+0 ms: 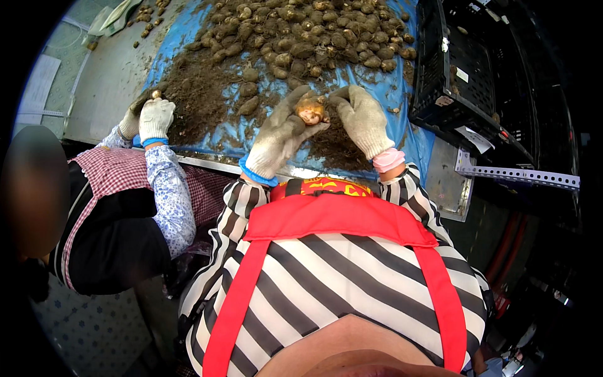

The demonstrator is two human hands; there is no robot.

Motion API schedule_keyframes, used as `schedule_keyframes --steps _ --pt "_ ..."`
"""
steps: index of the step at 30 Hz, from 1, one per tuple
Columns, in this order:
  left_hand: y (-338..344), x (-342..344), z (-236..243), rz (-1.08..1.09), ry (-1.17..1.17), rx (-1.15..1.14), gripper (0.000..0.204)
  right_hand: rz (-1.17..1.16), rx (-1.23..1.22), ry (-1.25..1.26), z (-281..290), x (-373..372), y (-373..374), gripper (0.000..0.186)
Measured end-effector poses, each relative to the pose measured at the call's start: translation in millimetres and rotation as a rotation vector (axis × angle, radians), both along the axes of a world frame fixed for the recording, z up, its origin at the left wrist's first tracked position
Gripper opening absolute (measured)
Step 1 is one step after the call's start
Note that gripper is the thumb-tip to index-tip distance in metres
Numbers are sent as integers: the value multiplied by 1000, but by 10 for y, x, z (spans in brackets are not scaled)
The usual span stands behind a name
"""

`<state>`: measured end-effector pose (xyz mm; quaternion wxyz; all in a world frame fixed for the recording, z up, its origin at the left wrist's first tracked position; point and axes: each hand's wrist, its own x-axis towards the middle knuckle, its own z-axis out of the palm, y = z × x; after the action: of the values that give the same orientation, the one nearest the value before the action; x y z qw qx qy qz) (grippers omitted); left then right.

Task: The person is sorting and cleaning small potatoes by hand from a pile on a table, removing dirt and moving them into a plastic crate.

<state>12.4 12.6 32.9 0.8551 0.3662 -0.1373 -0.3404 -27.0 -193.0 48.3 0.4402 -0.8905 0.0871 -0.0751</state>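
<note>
The left hand (pixel 276 135), in a soiled pale glove, is clamped on a brown tuber (pixel 311 114), held between fingers and thumb above the near part of the blue sheet (pixel 412 141); the right hand (pixel 365 119), gloved too, is just right of the tuber, its fingers bent, though I cannot tell whether they grip anything. Soil-covered tubers (pixel 301 38) lie heaped at the far side of the tabletop (pixel 122 81); a black crate (pixel 430 78) stands right; a co-worker's gloved hands (pixel 156 119) are at left.

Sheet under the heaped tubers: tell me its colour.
Blue; the sheet shows best in the head view, the only one here.
</note>
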Motion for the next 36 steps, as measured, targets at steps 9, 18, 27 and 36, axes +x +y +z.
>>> schedule_keyframes --steps 9,18,27,36 --pt "-39 20 -2 71 -77 160 95 82 148 0 60 -101 60 23" --pt "-46 -39 114 81 -101 256 90 17 354 -178 -7 -123 76 26" --pt "-23 -37 -78 178 -308 482 80 -2 -21 119 -11 -209 82 31" --pt "-77 -55 38 151 -766 800 78 217 194 187 -307 -228 39 38"
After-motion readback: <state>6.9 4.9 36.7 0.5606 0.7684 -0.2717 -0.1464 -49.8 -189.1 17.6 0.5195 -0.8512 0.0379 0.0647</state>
